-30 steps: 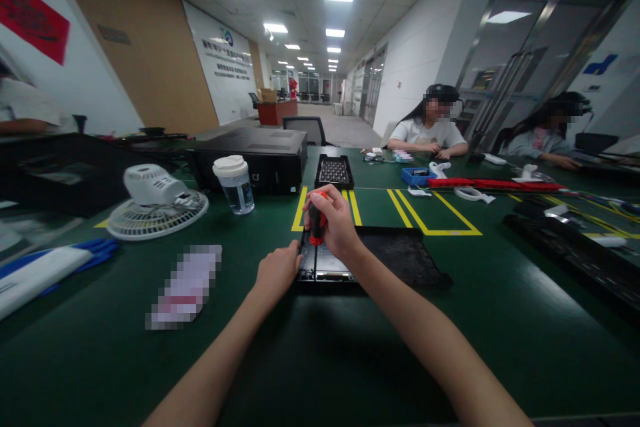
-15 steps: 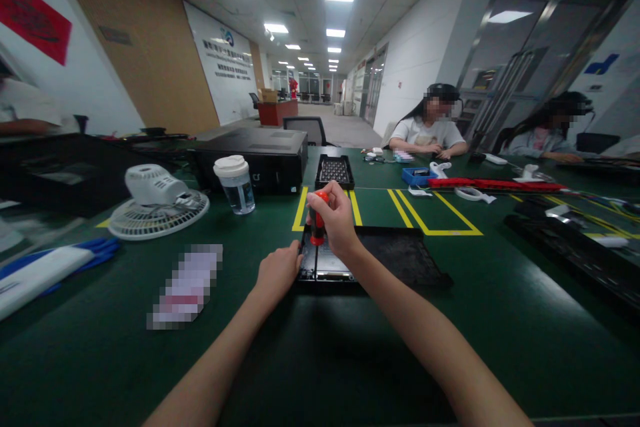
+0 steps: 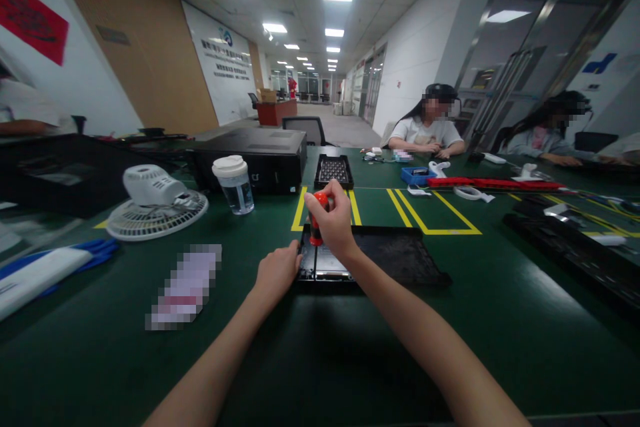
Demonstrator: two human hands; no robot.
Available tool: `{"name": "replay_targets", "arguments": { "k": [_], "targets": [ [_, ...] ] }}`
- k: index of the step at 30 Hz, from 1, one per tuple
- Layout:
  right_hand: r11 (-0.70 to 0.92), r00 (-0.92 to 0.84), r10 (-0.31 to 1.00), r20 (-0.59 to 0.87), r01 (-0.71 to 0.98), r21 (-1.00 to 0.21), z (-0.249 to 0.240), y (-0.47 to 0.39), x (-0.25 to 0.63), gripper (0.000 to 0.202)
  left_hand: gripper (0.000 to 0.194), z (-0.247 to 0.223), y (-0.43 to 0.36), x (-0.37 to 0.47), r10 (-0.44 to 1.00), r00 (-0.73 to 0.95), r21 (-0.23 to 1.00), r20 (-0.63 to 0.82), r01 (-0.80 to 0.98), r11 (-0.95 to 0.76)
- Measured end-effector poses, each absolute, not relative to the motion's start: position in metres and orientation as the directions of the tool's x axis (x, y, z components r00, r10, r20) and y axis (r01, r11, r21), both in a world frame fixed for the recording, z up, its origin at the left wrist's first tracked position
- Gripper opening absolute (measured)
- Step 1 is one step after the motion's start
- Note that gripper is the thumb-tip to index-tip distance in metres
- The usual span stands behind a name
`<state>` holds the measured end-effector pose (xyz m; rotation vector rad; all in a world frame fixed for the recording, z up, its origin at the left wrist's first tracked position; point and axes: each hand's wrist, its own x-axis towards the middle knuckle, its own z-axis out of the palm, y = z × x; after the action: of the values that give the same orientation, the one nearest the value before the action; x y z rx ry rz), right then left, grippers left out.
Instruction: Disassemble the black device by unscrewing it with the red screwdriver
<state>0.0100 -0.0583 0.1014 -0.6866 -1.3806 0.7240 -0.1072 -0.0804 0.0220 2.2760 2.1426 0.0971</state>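
Note:
My right hand is closed around the red-and-black handle of a screwdriver, held upright with its thin shaft pointing down. The tip meets the left part of a shallow black casing that lies flat on the green table. A silvery flat part sits in the casing below the screwdriver, partly hidden by my right hand. My left hand grips the casing's left edge, its fingertips partly out of sight.
Behind the casing stands a small black tray with a dotted inside. To the left are a lidded cup, a white fan and a large black box. A long black part lies at right. A co-worker sits across the table.
My hands, the screwdriver and the casing keep nearly the same places. The whole view has shifted very slightly.

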Motion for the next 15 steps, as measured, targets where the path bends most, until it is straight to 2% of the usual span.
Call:
{"name": "replay_targets", "arguments": {
  "k": [7, 15],
  "targets": [
    [0.638, 0.144, 0.755, 0.640, 0.062, -0.767, 0.0995, -0.0583, 0.0083, 0.027, 0.028, 0.0244, -0.0816, -0.1061, 0.999, 0.040, 0.068, 0.008, 0.997, -0.041],
    [0.649, 0.236, 0.679, 0.695, 0.249, -0.719, 0.1021, -0.0625, 0.0017, 0.026, 0.029, 0.0217, -0.0812, -0.1071, 0.997, 0.057, 0.058, 0.044, 0.997, -0.060]
  ]
}}
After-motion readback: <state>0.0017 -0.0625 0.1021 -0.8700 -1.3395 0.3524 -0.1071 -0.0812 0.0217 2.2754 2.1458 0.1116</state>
